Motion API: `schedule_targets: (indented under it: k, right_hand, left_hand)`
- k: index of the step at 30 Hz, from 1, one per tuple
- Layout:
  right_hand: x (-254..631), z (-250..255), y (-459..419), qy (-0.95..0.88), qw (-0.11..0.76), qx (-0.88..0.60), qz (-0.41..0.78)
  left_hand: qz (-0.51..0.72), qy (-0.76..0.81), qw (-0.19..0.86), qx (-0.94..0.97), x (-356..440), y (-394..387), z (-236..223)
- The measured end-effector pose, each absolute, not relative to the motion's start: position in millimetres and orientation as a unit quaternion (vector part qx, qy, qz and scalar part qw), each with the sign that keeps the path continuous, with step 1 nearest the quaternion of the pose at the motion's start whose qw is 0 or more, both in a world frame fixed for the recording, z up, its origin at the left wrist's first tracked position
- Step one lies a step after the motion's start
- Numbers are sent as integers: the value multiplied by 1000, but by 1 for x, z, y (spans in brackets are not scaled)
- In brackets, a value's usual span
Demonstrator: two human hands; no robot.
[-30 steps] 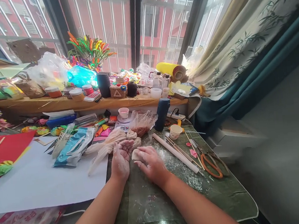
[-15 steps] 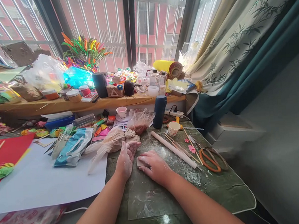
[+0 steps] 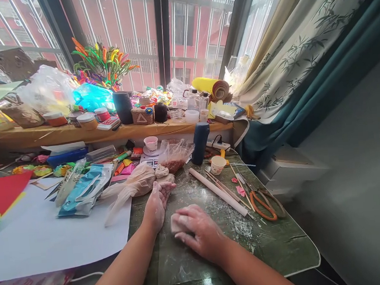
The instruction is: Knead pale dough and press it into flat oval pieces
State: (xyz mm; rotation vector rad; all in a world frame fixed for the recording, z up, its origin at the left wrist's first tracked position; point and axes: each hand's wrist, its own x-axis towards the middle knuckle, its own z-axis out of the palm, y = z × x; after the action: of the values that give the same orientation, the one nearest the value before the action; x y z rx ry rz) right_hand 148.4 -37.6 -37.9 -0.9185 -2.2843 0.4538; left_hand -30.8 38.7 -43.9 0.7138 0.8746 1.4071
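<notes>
My right hand (image 3: 199,232) presses down on a pale lump of dough (image 3: 175,223) that lies on a clear plastic sheet (image 3: 193,265) on the green table. Its floury fingers curl over the lump and hide most of it. My left hand (image 3: 158,201) rests on its edge just left of the lump, fingers stretched out and together, holding nothing. More pale dough pieces (image 3: 162,173) and a crumpled translucent glove (image 3: 132,188) lie just beyond the left hand.
A wooden rolling pin (image 3: 217,192), thin sticks and orange-handled scissors (image 3: 263,204) lie to the right. A paper cup (image 3: 218,164), dark bottle (image 3: 200,143) and plastic bag of brown stuff (image 3: 174,154) stand behind. White paper (image 3: 46,237) and a blue packet (image 3: 82,192) lie left.
My right hand has drawn the dough lump back toward me across the sheet. The left hand has turned from palm-up to standing on its edge.
</notes>
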Motion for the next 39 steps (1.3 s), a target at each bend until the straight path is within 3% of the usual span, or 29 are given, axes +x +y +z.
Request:
schedule_targets:
  k: [9, 14, 18, 22, 29, 39]
  right_hand:
    - [147, -30, -49, -895, 225, -342, 178]
    - [156, -35, -45, -844, 280, -418, 187]
    - [165, -43, -42, -844, 271, -431, 170]
    - [182, -50, -37, -797, 334, -488, 125]
    - [208, -54, -31, -776, 352, -517, 87]
    - [218, -63, -32, -766, 329, -544, 91]
  left_hand:
    - [612, 383, 613, 322, -31, 37, -42]
    - [606, 393, 608, 330, -31, 38, -41]
    - [602, 403, 596, 347, -30, 36, -42]
    - [593, 399, 579, 393, -28, 33, -42]
    - [490, 495, 477, 536, -22, 26, -40]
    - [448, 478, 484, 579, -15, 23, -46]
